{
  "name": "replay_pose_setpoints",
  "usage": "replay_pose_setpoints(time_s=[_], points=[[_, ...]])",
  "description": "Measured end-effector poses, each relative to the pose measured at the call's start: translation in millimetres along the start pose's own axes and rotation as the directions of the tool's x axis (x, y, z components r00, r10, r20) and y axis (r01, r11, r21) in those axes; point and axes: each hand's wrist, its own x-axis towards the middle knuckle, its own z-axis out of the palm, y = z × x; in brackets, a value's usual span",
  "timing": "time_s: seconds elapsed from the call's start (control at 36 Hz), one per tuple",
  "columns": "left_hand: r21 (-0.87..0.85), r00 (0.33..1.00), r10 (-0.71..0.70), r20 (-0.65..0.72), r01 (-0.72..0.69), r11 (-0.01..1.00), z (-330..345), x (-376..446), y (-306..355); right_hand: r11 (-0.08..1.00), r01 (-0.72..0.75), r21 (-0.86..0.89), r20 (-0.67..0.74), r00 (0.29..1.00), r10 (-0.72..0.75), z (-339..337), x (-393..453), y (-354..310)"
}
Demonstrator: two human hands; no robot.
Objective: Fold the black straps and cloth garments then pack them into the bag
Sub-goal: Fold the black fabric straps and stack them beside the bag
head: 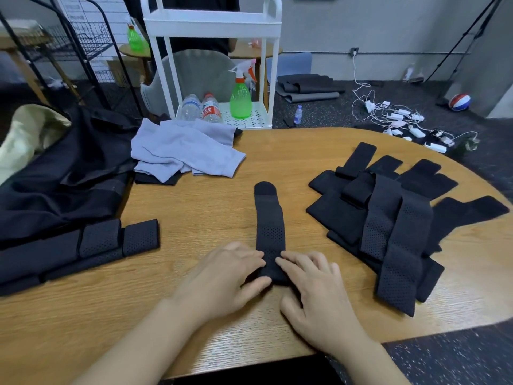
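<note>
Black perforated strap (268, 229): lies lengthwise at mid-table, its near end turned over under both hands.
Left hand (224, 276): fingers curled onto the strap's near end, thumb pressing the fold's left edge.
Right hand (313, 284): fingertips pinning the fold from the right; the thumb appears tucked under, though the view is unclear.
Step in hand: starting the fold. Judged best done by keeping the edges square, pressing each turn flat, and finishing on the rounded tab.
Folded straps (119, 240): stacked at left, beside the black garment (63, 173).
Unfolded straps (388, 218): heaped at right.
Grey cloth (186, 151): crumpled, far side.
Bag (25, 134): probably the beige fabric at far left.
Table (194, 207): wood-grain.
</note>
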Motion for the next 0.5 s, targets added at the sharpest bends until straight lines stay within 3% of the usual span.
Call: replay_pose_setpoints(time_s=[0.08,0.25,0.5], points=[[-0.099,0.996,-0.068,-0.060,0.062,0.993,1,-7,5,0.991,-0.057,0.124,-0.045,0.997,0.063,2,-3,-3],[-0.304,0.954,-0.279,-0.112,0.235,0.923,4,-9,19,0.889,-0.271,0.369,-0.140,0.930,0.341,2,3,-11],[-0.422,0.862,-0.480,-0.166,0.377,0.824,14,11,20,0.873,-0.399,0.281,-0.140,0.883,0.448,3,22,-18]])
